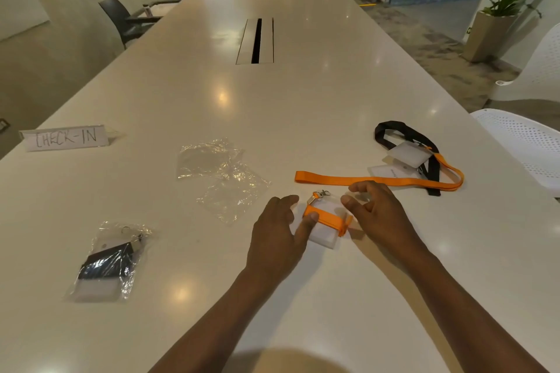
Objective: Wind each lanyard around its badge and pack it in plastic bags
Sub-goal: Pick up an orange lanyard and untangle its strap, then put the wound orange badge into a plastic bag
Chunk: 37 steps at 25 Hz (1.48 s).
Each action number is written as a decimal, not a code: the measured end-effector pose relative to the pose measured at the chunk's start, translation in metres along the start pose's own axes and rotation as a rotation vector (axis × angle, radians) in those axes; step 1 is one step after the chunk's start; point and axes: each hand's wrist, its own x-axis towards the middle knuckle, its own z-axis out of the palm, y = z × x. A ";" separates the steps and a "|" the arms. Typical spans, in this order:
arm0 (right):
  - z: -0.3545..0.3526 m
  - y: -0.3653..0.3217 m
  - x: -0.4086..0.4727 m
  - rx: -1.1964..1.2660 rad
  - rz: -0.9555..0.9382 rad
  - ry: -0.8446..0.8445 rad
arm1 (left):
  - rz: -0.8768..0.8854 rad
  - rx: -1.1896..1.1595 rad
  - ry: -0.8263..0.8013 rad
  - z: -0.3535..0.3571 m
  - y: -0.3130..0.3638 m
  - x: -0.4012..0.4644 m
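Left hand (280,228) is pressing its thumb on the orange fabric lanyard (328,218) crossing the white rectangular plastic badge (322,228), frame centre; right hand (374,209) is hovering beside, fingers loosely curled, holding nothing; white paper sign (65,137), left, is reading "CHECK-IN".

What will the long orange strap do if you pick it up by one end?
The orange strap would probably droop and dangle, since it lies flat and folds back on itself like soft ribbon. It looks thin, so likely very light. Its far loop lies among the black lanyard, so it might drag that along.
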 end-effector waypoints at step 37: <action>0.135 -0.111 0.016 0.347 0.274 0.043 | -0.041 -0.056 0.199 -0.083 -0.086 0.015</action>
